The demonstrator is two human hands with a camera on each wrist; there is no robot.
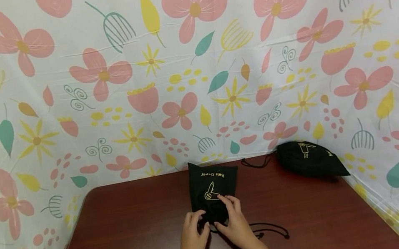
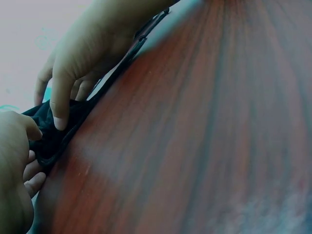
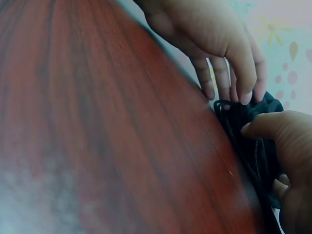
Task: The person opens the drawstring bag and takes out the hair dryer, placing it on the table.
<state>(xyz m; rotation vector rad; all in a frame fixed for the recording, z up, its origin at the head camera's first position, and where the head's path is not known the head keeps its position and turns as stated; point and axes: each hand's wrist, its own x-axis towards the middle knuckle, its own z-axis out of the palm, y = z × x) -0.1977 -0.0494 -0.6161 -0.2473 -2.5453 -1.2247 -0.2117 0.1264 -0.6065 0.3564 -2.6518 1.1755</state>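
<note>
Head view: the person's two hands meet at the 6 o'clock end of a black drawstring bag (image 1: 212, 176), the left hand (image 1: 192, 235) at its 7 o'clock corner and the right hand (image 1: 237, 225) at its 5 o'clock corner. The left hand is half curled, thumb and fingers bent around the gathered fabric. The right hand is spread a little wider, its thumb on the bunched end and its fingertips reaching onto the printed face, so that it pinches the cloth between them. The thumbs point toward each other, near but apart. Both wrist views show dark, crumpled fabric between thumb and fingers.

From the hands the bag stretches toward 12 o'clock, lying on the surface (image 1: 132, 217), a reddish-brown wood-look top. Yellow "Hair Dryer" lettering and an outlined dryer are printed on it, the words upside down in the head view. A black cord (image 1: 286, 236) trails from beside the right wrist and bends round at 4 o'clock.

Farther out, at 2 o'clock, a second black bag (image 1: 304, 163) lies bulging at the edge, with similar yellow print; its thin cord (image 1: 259, 165) runs toward 9 o'clock. White cloth (image 1: 194, 84) patterned with flowers and leaves rises behind, from 9 through 12 to 3 o'clock.
</note>
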